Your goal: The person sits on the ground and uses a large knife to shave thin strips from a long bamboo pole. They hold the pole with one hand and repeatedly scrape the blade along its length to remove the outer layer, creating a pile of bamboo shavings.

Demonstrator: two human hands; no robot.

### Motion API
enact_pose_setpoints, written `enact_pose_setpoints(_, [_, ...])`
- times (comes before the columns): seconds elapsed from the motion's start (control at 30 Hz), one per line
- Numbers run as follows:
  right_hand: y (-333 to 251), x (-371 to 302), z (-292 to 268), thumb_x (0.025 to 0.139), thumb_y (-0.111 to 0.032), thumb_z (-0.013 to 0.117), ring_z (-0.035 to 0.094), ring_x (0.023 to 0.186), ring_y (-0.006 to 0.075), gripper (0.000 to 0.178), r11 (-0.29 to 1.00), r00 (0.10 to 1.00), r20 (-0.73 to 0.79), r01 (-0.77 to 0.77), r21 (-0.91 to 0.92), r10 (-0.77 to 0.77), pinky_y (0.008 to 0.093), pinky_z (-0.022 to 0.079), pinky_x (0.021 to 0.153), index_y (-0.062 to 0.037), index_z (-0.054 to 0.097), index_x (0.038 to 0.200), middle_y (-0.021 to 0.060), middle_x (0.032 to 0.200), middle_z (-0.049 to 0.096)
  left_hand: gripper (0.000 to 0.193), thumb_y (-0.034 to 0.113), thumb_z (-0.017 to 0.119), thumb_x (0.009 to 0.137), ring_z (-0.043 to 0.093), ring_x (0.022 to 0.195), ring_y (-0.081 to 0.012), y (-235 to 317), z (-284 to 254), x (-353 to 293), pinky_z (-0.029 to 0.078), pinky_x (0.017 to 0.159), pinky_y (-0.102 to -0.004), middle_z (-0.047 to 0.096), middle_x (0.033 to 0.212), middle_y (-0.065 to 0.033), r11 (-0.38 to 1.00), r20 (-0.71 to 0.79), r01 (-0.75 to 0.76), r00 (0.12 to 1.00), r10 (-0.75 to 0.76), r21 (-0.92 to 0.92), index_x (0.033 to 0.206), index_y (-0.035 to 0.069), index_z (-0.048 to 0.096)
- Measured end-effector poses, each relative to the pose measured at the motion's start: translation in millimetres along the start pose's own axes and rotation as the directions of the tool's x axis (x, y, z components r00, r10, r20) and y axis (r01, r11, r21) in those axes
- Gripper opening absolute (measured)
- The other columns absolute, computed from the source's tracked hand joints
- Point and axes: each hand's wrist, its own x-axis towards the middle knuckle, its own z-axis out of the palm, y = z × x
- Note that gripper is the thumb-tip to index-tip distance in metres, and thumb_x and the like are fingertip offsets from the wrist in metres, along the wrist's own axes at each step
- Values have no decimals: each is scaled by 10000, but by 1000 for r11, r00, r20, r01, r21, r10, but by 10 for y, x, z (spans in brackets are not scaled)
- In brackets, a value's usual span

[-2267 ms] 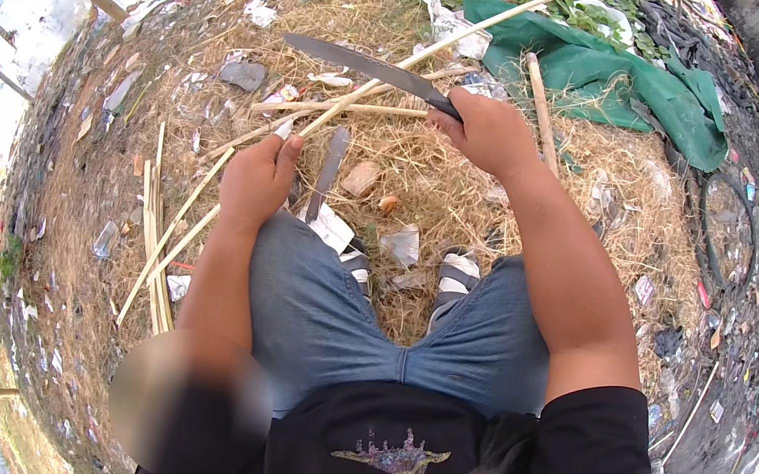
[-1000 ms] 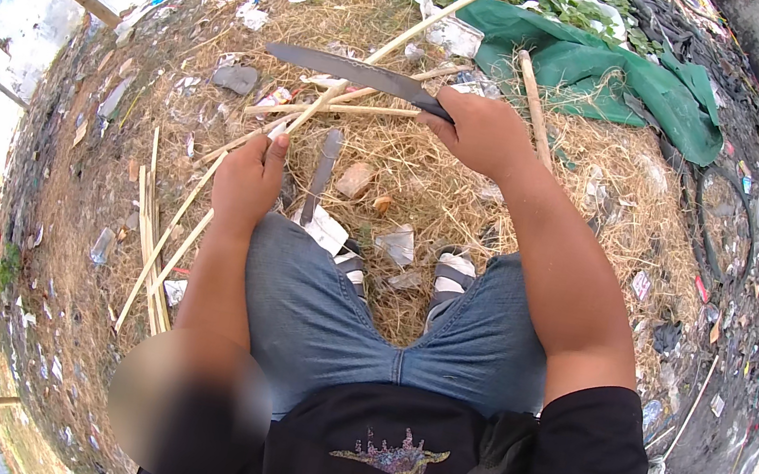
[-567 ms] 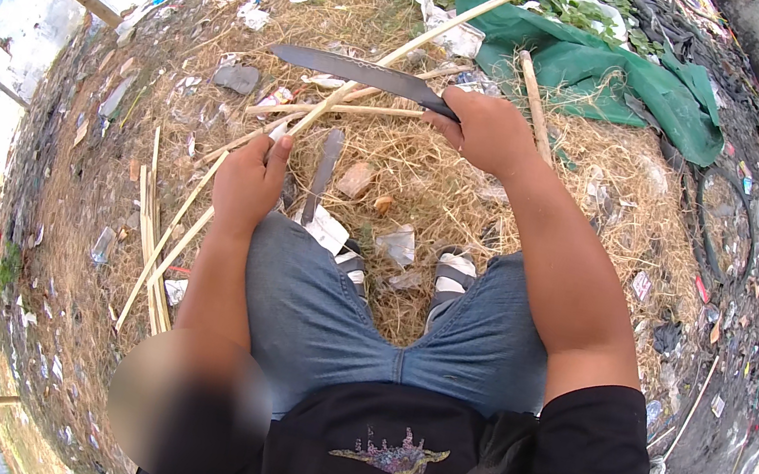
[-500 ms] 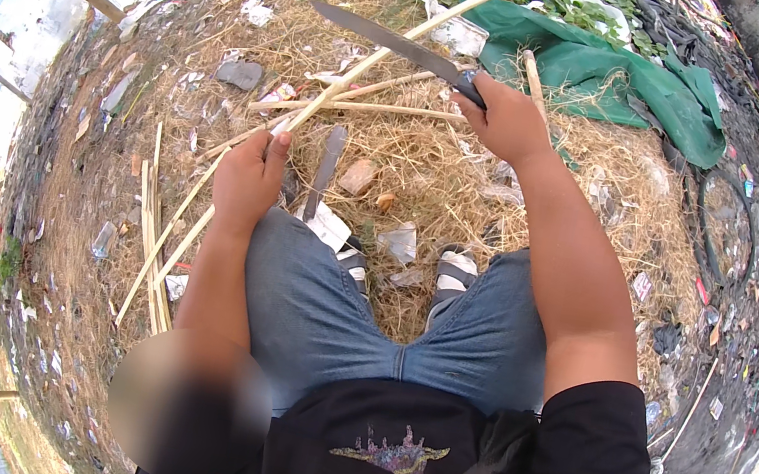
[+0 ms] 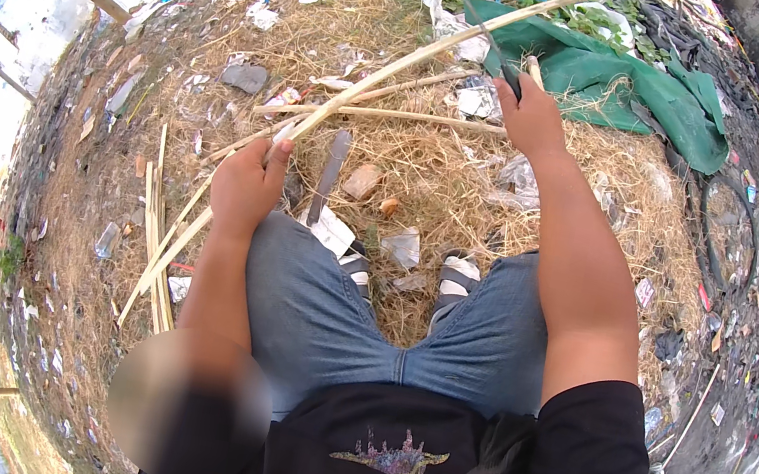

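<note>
My left hand (image 5: pixel 249 182) is closed round a long pale wooden strip (image 5: pixel 400 65), which looks like split bamboo. The strip slants from beside my left forearm up to the far right. My right hand (image 5: pixel 532 119) grips the dark handle of a large knife (image 5: pixel 488 41). Its long blade points away and to the left, seen nearly edge-on, and crosses the far part of the strip; whether they touch I cannot tell. Between my left hand and the shoes lies a flat grey blade-like piece (image 5: pixel 332 166).
More pale strips (image 5: pixel 151 242) lie left of my left forearm, and others cross under the held one. A green sheet (image 5: pixel 620 82) spreads at the far right, with a short wooden stake (image 5: pixel 535 71) by my right hand. Dry straw, litter and a brick piece (image 5: pixel 363 180) cover the ground.
My right hand has moved slightly right, and the knife has swung from pointing left to pointing away, across the strip's far part. The strip's far end has shifted a little right.
</note>
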Motion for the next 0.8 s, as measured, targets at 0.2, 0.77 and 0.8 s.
enact_pose_setpoints(0.2, [-216, -141, 20, 1041, -504, 570, 676, 820, 408, 461, 982, 977, 156, 163, -97, -146, 496, 510, 747, -47, 615, 998, 200, 840, 693, 556, 544, 543, 1038, 609, 639, -397, 18, 7, -18, 466, 611, -485, 615, 665, -171, 999, -14, -44, 999, 44, 25, 807, 44, 625])
enact_pose_setpoints(0.77, [-400, -243, 24, 1030, -478, 607, 659, 767, 422, 443, 889, 889, 165, 446, -106, -427, 501, 494, 685, -42, 595, 958, 189, 794, 674, 563, 547, 533, 1042, 608, 641, -406, -15, 68, 3, 454, 590, -495, 616, 665, -171, 998, 4, -24, 1000, 24, -54, 800, 46, 615])
enact_pose_setpoints(0.8, [-346, -199, 36, 1037, -485, 589, 670, 768, 406, 443, 885, 888, 146, 453, -109, -436, 489, 505, 699, -44, 615, 995, 183, 799, 685, 561, 546, 534, 1042, 610, 640, -407, -22, 48, -11, 455, 590, -497, 618, 665, -171, 998, -11, -24, 1000, 24, -56, 801, 47, 617])
